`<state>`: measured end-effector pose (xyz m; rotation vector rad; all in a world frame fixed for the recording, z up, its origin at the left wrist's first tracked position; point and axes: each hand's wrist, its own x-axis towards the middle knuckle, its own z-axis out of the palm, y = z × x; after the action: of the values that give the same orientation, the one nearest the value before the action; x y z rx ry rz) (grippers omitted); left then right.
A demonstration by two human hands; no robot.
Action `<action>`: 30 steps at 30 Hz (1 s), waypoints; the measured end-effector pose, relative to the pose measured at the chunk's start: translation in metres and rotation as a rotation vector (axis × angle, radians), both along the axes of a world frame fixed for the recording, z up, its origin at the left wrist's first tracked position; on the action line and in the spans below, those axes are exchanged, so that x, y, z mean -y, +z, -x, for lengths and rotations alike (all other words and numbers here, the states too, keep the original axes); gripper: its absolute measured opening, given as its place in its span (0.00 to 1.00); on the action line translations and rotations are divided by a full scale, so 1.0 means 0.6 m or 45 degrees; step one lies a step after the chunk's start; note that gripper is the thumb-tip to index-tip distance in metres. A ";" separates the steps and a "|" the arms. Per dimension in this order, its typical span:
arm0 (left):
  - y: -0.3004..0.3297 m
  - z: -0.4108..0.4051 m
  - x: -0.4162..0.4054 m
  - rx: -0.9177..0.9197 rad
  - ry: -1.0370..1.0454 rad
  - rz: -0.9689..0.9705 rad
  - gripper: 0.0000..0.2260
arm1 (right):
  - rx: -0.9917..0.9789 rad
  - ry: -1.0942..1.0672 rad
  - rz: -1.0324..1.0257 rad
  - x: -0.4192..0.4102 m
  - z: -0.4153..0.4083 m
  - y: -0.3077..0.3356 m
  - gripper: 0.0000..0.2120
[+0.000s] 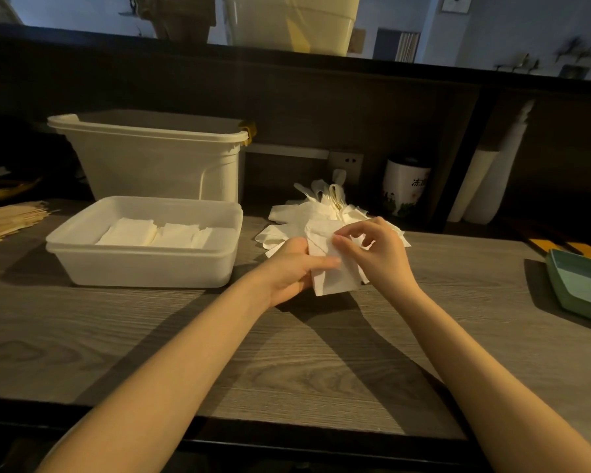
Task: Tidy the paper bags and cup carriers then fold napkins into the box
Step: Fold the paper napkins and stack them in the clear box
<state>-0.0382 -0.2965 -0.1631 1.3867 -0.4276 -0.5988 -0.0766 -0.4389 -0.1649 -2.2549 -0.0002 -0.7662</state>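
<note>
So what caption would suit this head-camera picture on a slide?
Both hands, left and right, fold a white napkin beside a box of folded napkins.

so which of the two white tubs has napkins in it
The shallow box in front, nearest the left hand: folded napkins lie inside. The taller bin behind shows none.

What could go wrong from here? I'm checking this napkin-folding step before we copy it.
1. Both the left hand and right hand hold one napkin close above the loose napkin pile; lifting may drag other sheets off the pile.
2. The shallow box already holds folded napkins; a careless drop could unfold or skew them.
3. The thin paper may tear if pulled between the hands.
</note>
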 end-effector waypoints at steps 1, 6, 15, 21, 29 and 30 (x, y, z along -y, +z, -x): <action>-0.002 -0.002 0.000 0.040 0.009 -0.043 0.10 | -0.010 0.013 -0.042 0.000 0.000 0.000 0.01; -0.009 -0.007 0.003 0.094 0.054 -0.151 0.17 | -0.066 0.082 -0.092 -0.001 -0.002 -0.001 0.04; -0.007 -0.008 0.005 0.119 0.070 -0.228 0.17 | -0.071 0.056 -0.172 0.001 -0.003 0.004 0.05; -0.004 -0.003 0.006 0.027 0.103 -0.136 0.01 | -0.058 0.022 -0.109 0.000 -0.007 0.000 0.04; -0.011 -0.006 0.007 0.278 0.120 -0.322 0.12 | -0.022 0.150 -0.210 -0.002 -0.001 0.001 0.06; -0.011 -0.005 0.007 0.291 0.111 -0.334 0.13 | -0.036 0.147 -0.261 -0.001 -0.002 0.000 0.05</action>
<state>-0.0351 -0.3006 -0.1699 1.7254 -0.4803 -0.4366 -0.0754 -0.4382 -0.1650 -2.0524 -0.0363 -0.6426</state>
